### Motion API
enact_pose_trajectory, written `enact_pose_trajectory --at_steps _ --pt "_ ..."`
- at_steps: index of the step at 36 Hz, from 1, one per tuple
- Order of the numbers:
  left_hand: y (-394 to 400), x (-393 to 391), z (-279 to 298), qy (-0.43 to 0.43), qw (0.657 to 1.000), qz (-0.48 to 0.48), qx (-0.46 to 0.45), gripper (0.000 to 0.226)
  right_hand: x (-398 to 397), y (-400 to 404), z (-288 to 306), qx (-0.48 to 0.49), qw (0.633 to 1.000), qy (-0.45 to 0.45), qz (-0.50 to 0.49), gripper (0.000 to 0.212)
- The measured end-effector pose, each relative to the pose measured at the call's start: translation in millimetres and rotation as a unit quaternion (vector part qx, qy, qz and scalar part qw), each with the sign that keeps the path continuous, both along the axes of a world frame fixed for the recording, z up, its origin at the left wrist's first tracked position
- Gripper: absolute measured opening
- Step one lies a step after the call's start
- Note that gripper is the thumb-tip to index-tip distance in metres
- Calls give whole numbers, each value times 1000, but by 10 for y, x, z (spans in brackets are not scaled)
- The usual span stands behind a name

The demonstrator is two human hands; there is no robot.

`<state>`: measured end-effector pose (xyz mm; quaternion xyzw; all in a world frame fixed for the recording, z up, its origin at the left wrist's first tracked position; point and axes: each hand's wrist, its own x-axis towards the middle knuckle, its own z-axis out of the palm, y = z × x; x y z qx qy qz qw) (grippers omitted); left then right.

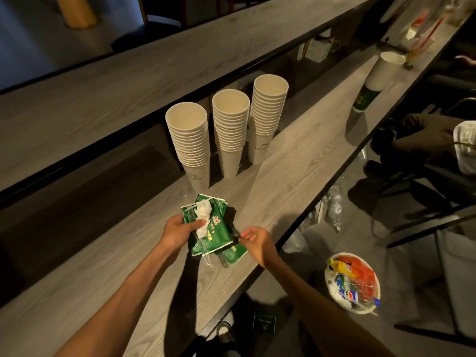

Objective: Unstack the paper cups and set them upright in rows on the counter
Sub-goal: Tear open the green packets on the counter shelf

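Note:
Three tall stacks of white paper cups stand upright in a row on the grey wood counter (pixel 296 161): a left stack (pixel 190 145), a middle stack (pixel 230 132) and a right stack (pixel 266 114). A fourth stack (pixel 376 81) with a green bottom cup stands farther right along the counter. Nearer to me lie green tissue packets (pixel 216 233) with white tissue sticking out. My left hand (pixel 180 228) grips the packets at their left side, thumb on the tissue. My right hand (pixel 255 240) pinches a packet edge at the right.
A raised upper counter ledge (pixel 128 86) runs behind the cup stacks. Below the counter's front edge sits a white bin (pixel 353 282) full of bottles and wrappers. Dark chairs and a bag (pixel 422 140) stand on the right. Boxes and bottles crowd the counter's far end (pixel 417 29).

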<state>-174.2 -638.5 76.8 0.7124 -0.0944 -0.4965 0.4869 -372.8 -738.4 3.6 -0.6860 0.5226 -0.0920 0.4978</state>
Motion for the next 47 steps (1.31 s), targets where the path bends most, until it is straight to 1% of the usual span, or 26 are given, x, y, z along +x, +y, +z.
enact_pose_trajectory --at_steps 2,5,7,12,16,17,19,21,23,25,27,28,29,30,32,34,37,39,42,44,46,47 --pt "0 -25 34 37 999 14 -13 27 -4 -68 104 45 995 -51 -74 12" --pt "15 -93 111 79 996 11 -32 24 -28 -110 271 80 983 -112 -121 10" --pt "18 -136 139 85 996 6 -35 24 -21 -87 355 114 972 -145 -149 9" --pt "78 -212 157 79 995 -38 -36 33 38 164 529 167 958 -196 -126 10" --pt "162 -352 204 108 988 -93 -58 29 -143 446 656 125 970 -191 -81 18" --pt "174 -389 206 105 988 -102 -58 29 -180 499 681 125 973 -183 -69 17" --pt "205 -526 202 87 987 -127 -53 35 -333 625 740 142 971 -169 -92 22" --pt "202 -646 187 63 988 -131 -53 35 -417 717 797 192 951 -192 -148 24" --pt "166 -867 200 40 985 -158 -59 32 -617 823 848 231 923 -226 -209 15" --pt "142 -1085 190 13 980 -189 -67 40 -823 905 836 246 905 -251 -240 25" --pt "112 -1358 170 -9 971 -226 -70 56 -1091 1023 814 225 904 -267 -247 29" --pt "95 -1512 165 -18 966 -246 -72 61 -1234 1070 818 192 914 -258 -249 28" --pt "73 -1691 141 -20 961 -265 -72 61 -1399 1099 793 158 921 -245 -257 27" --pt "58 -1806 144 -21 956 -282 -74 55 -1489 1115 781 133 925 -233 -267 28" --pt "5 -2157 130 -13 944 -321 -80 38 -1761 1152 742 91 916 -240 -308 35" --pt "-58 -2457 88 8 937 -339 -77 28 -1988 1146 687 61 908 -237 -341 37" --pt "-222 -2965 -52 58 933 -348 -71 27 -2382 1056 528 45 894 -218 -389 38" --pt "-357 -3219 -190 69 935 -342 -55 24 -2591 979 458 36 888 -207 -409 36" --pt "-658 -3775 -403 82 938 -336 -19 28 -3046 735 236 53 873 -212 -435 27" --pt "-760 -3966 -436 86 939 -334 -16 28 -3171 652 192 77 858 -233 -452 29" --pt "-970 -4231 -574 89 944 -319 -6 23 -3385 453 83 132 841 -263 -454 29" --pt "-1088 -4337 -662 92 945 -313 -2 21 -3483 356 49 182 830 -283 -445 32"
